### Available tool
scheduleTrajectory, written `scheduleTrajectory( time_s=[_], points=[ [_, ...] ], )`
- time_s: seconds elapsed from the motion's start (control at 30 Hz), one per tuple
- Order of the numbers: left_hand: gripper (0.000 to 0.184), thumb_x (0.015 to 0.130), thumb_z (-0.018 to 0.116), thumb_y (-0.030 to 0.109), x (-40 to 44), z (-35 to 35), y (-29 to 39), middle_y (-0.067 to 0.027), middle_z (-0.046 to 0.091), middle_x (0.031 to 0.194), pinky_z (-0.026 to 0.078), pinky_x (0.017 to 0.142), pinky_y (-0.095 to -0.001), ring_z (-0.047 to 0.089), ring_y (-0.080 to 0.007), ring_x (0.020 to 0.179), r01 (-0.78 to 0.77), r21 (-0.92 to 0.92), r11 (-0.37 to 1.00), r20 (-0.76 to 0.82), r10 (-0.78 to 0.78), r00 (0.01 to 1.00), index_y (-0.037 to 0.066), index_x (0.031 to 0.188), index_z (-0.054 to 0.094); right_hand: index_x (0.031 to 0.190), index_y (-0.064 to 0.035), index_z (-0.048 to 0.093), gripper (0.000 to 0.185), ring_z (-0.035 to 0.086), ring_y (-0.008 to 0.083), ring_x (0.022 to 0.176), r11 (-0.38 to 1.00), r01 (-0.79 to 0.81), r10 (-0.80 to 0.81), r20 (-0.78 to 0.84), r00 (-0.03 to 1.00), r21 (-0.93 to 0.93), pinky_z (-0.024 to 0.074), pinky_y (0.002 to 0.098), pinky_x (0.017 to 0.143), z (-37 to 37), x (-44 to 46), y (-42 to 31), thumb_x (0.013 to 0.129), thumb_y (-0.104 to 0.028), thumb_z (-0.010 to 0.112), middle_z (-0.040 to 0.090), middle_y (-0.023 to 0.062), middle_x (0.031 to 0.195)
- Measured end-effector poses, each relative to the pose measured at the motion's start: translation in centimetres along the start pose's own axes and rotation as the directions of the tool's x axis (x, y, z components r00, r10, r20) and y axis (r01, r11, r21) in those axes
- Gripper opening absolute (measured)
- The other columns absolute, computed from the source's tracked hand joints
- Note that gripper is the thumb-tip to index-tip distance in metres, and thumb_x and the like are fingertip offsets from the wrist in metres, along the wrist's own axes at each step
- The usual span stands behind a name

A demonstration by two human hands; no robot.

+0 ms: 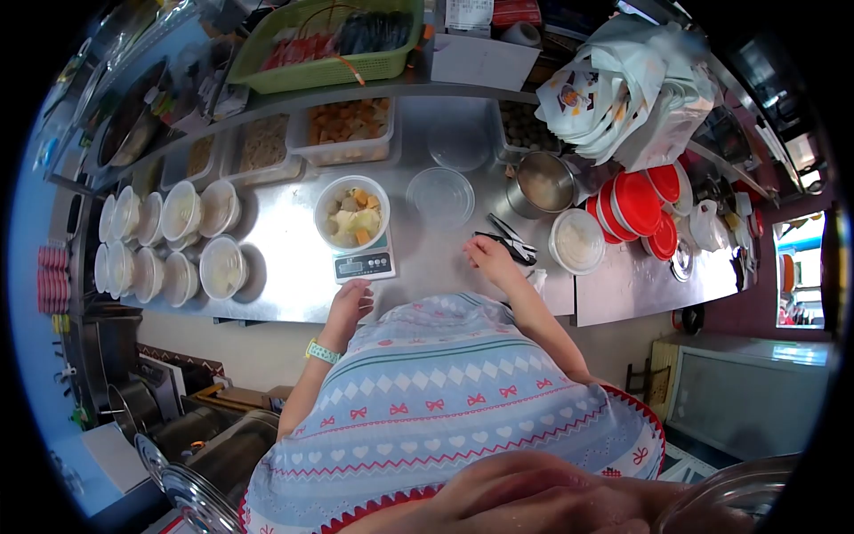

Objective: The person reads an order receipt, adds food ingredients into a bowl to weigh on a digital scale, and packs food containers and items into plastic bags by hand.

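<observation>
A round clear bowl (pixel 352 214) with orange chunks, brownish balls and pale food sits on a digital kitchen scale (pixel 365 265). My left hand (pixel 351 304) is at the counter's front edge, just below the scale, its fingers loosely bent and holding nothing visible. Right of the scale, my right hand (pixel 487 256) hovers over the counter with relaxed, slightly curled fingers. Beside it lie black-handled tongs (pixel 513 242); whether the hand touches them is hard to tell. Behind the bowl rests a clear round lid (pixel 441 197). A metal pot (pixel 541 185) and a tub of white food (pixel 576 241) stand farther right.
Several filled plastic bowls (pixel 222 269) stand at the left. Food bins (pixel 350 132) line the back under a shelf holding a green basket (pixel 325 44). Red lids (pixel 637 204) are stacked at the right, below hanging plastic bags (pixel 614 93).
</observation>
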State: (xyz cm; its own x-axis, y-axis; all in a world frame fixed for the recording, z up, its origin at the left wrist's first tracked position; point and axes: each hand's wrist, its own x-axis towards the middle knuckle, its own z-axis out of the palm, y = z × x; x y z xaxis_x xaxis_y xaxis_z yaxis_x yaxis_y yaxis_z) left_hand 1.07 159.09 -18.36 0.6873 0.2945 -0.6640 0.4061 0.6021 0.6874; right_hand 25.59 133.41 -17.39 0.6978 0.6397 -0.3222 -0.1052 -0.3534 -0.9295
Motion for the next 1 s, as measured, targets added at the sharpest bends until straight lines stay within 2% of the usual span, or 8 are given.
scheduleTrajectory(
  time_s=[0.23,0.33,0.4,0.5,0.6,0.7,0.93,1.0],
  points=[
    [0.013,0.097,0.048,0.016,-0.1,-0.6,-1.1,0.0001,0.057,0.092,0.050,0.072,-0.0290,0.058,-0.0129,0.079,-0.007,-0.020,1.000,0.009,0.007,1.000,0.014,0.105,0.058,0.103,-0.0032,0.062,0.016,0.056,0.0095,0.071,0.997,-0.008,0.006,0.027,1.000,0.074,0.0481,0.0248,0.068,-0.1,0.4,1.2,0.095,-0.012,0.052,0.059,0.0007,0.082],
    [0.013,0.097,0.049,0.016,-0.1,-0.7,-1.3,0.0003,0.057,0.092,0.051,0.072,-0.0295,0.058,-0.0131,0.079,0.000,-0.040,0.999,0.017,0.001,1.000,0.014,0.105,0.059,0.104,-0.0032,0.062,0.016,0.057,0.0096,0.073,0.997,-0.025,0.021,0.060,0.998,0.067,0.0485,0.0252,0.069,-0.1,0.5,1.4,0.095,-0.012,0.051,0.060,0.0014,0.084],
    [0.020,0.095,0.049,0.022,-0.7,-0.4,-1.1,-0.0024,0.056,0.096,0.048,0.078,-0.0278,0.056,-0.0142,0.085,0.001,0.005,1.000,0.009,-0.001,1.000,0.010,0.109,0.058,0.104,-0.0036,0.059,0.015,0.053,0.0087,0.075,0.999,-0.039,0.038,0.084,0.996,0.016,0.0469,0.0239,0.070,0.0,0.1,0.9,0.097,-0.012,0.049,0.057,-0.0002,0.086],
    [0.020,0.095,0.049,0.022,-0.6,-0.6,-1.4,-0.0025,0.056,0.096,0.048,0.078,-0.0277,0.056,-0.0142,0.084,0.017,0.011,1.000,0.007,-0.017,1.000,0.011,0.109,0.058,0.103,-0.0031,0.062,0.016,0.058,0.0099,0.073,0.999,-0.045,0.045,0.051,0.998,0.002,0.0487,0.0253,0.069,0.4,-0.3,0.7,0.094,-0.011,0.052,0.063,0.0027,0.085],
    [0.015,0.097,0.048,0.017,-0.5,-0.8,-1.5,0.0006,0.058,0.093,0.051,0.074,-0.0301,0.059,-0.0135,0.081,0.026,0.029,0.999,-0.001,-0.026,1.000,0.014,0.107,0.059,0.102,-0.0031,0.063,0.016,0.058,0.0101,0.074,1.000,-0.014,0.013,0.073,0.997,0.003,0.0487,0.0253,0.069,0.5,0.0,2.0,0.094,-0.012,0.052,0.063,0.0027,0.084],
    [0.015,0.097,0.048,0.018,-0.4,-1.0,-1.5,0.0004,0.058,0.094,0.052,0.075,-0.0307,0.059,-0.0138,0.082,0.020,0.039,0.999,0.018,-0.021,1.000,0.014,0.108,0.058,0.100,-0.0030,0.063,0.017,0.059,0.0105,0.074,0.998,-0.062,0.061,0.068,0.996,0.010,0.0490,0.0259,0.070,0.6,-0.1,2.4,0.094,-0.014,0.052,0.064,0.0026,0.084],
    [0.016,0.097,0.048,0.018,0.0,-1.6,-1.5,-0.0010,0.058,0.096,0.052,0.077,-0.0319,0.059,-0.0149,0.084,0.039,0.045,0.998,0.050,-0.041,0.998,0.013,0.108,0.058,0.100,-0.0030,0.063,0.018,0.059,0.0105,0.076,0.997,-0.067,0.069,0.073,0.995,-0.041,0.0494,0.0265,0.071,1.1,-0.6,1.6,0.094,-0.015,0.051,0.064,0.0029,0.085],
    [0.016,0.097,0.048,0.018,0.0,-1.6,-1.4,-0.0013,0.058,0.097,0.052,0.077,-0.0320,0.059,-0.0152,0.084,0.034,0.040,0.999,0.048,-0.036,0.998,0.013,0.108,0.058,0.101,-0.0033,0.063,0.021,0.062,0.0156,0.080,0.995,-0.073,0.081,0.109,0.991,-0.074,0.0499,0.0291,0.075,1.2,-0.4,2.1,0.095,-0.019,0.051,0.066,0.0063,0.088]
  ],
)
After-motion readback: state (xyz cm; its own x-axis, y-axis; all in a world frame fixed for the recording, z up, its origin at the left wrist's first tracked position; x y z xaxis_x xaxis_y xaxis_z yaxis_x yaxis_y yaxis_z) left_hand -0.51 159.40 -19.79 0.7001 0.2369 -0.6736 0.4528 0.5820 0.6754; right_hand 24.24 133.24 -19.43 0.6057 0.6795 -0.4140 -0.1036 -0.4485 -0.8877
